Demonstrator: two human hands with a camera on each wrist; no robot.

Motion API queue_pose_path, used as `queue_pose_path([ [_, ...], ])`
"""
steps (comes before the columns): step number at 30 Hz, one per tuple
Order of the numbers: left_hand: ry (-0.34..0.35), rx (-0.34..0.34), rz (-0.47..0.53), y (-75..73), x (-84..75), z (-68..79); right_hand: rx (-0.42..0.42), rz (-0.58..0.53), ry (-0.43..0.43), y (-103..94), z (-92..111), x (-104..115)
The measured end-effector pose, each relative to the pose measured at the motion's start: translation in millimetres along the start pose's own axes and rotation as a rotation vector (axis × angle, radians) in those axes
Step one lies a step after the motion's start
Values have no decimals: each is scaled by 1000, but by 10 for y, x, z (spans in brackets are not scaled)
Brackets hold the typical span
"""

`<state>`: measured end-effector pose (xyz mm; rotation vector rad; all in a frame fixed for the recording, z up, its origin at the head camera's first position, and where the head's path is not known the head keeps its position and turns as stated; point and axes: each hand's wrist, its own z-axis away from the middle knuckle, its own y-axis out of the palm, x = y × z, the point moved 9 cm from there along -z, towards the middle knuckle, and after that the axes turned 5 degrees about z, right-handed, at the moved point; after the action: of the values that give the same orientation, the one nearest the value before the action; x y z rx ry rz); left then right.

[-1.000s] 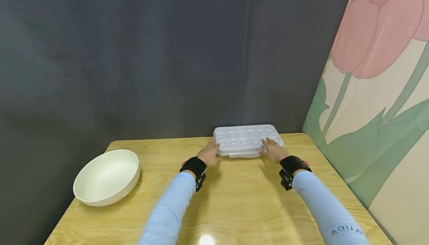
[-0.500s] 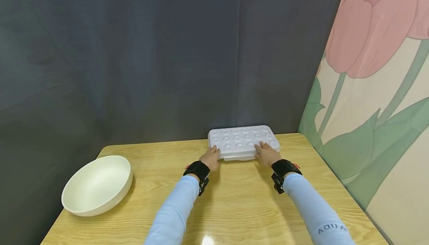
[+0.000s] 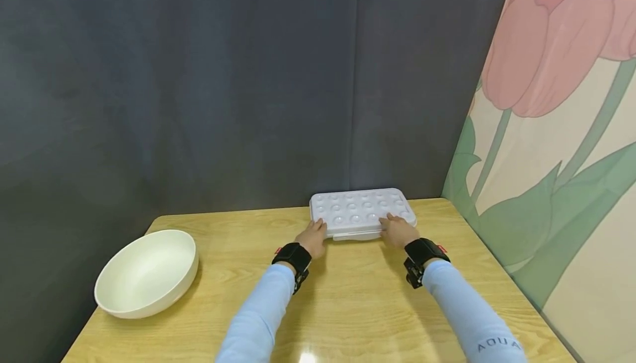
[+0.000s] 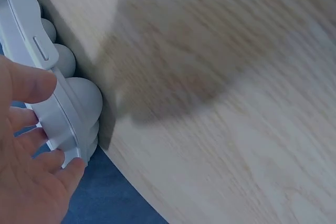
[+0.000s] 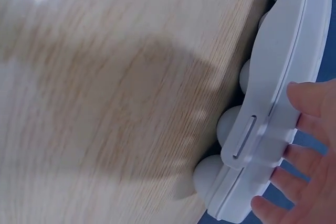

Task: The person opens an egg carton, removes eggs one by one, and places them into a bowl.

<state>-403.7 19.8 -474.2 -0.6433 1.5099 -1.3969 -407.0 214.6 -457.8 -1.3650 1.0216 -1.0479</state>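
A white plastic egg box (image 3: 355, 206) with rows of round bumps on its lid lies at the table's back edge, its latched front facing me. In the head view my left hand (image 3: 313, 238) holds its left front corner. The left wrist view shows the thumb (image 4: 32, 83) over the front and the fingers bent at the box's end. My right hand (image 3: 397, 231) grips the right front part, fingers on the lid. Seen from the right wrist, its thumb (image 5: 307, 97) lies on the lid's front near the latch (image 5: 244, 137). Rounded cups bulge from the underside.
A large cream bowl (image 3: 146, 275) stands on the left of the wooden table (image 3: 358, 302). Directly behind the table hangs a dark cloth (image 3: 248, 87). On the right side rises a wall with painted tulips (image 3: 561, 186).
A second ago the right hand's fingers were spread wider on the lid; they are now drawn closer at its front edge. The left hand has settled on the left corner. The view has shifted slightly.
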Motion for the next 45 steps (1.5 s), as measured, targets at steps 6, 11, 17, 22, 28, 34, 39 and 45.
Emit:
queue_pose_path([
  [6, 65, -59, -83, -82, 3, 124, -13, -31, -2, -106, 94, 18],
  [11, 145, -74, -166, -98, -59, 313, -7, -46, -21, -173, 264, 64],
  [17, 201, -54, -270, -34, -165, 585, -73, -3, -46, -225, 564, 181],
  [22, 212, -7, -370, 64, -270, 835, -134, 48, -87, -292, 813, 309],
  [28, 224, -13, -465, 107, -420, 1143, -244, 94, -157, -411, 1077, 451],
  [34, 262, -52, -514, 109, -521, 1402, -213, 114, -157, -389, 1291, 522],
  [39, 282, -50, -514, 138, -572, 1520, -208, 125, -150, -414, 1418, 557],
  [45, 285, -36, -489, 201, -633, 1634, -198, 127, -136, -451, 1569, 583],
])
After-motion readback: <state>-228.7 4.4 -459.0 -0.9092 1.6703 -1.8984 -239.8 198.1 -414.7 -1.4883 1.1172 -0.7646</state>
